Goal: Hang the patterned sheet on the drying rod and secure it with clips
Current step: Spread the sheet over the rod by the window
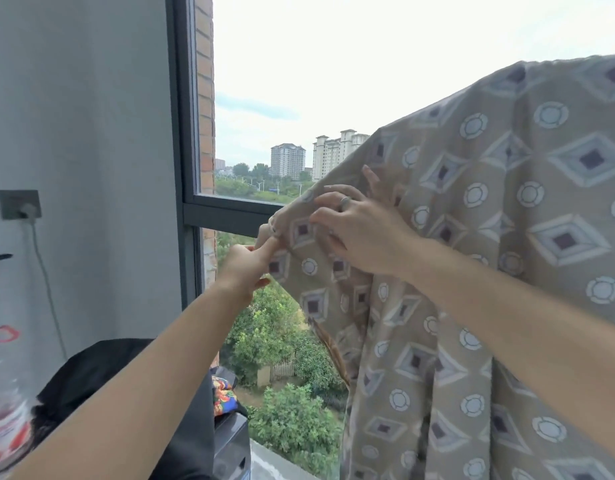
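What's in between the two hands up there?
In the head view, the corner edge of the patterned sheet lies between them. The left hand pinches it from the left; the right hand grips it from the right. No clip shows.

sheet [507, 237] draped right of centre, before window [264, 116] | left hand [245, 268] at sheet's left corner, left of and below right hand [358, 226] | right hand on sheet front | wall [84, 116] left of window | socket [18, 203] on wall, far left | dark cloth [101, 372] below left forearm, bottom left
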